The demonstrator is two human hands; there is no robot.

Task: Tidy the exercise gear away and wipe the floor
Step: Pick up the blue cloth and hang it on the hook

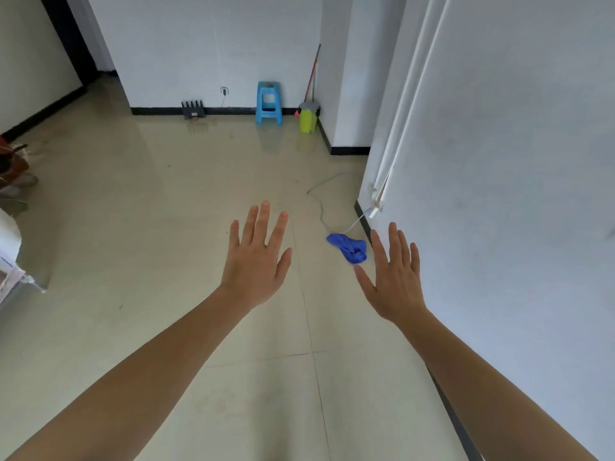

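Bin (308, 119) stands near stool (269, 103); 2 hands (256, 261) (394, 277) splayed.

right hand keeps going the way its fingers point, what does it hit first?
Probably the white plug low on the wall, just beyond the right hand. The blue cloth lies left of that line. Depth is unclear; the hand may pass above.

Pale beige glossy tiled floor (133, 227), thin grey grout lines. Crumpled deep-blue cloth (347, 247) at the floor's right edge. Far edge: sky-blue plastic stool (269, 103); yellow-green cylindrical bin (308, 120), grey lid; black antenna router (192, 110); red-handled broom (312, 74). Black skirting strip (233, 111), white plain walls (206, 44).
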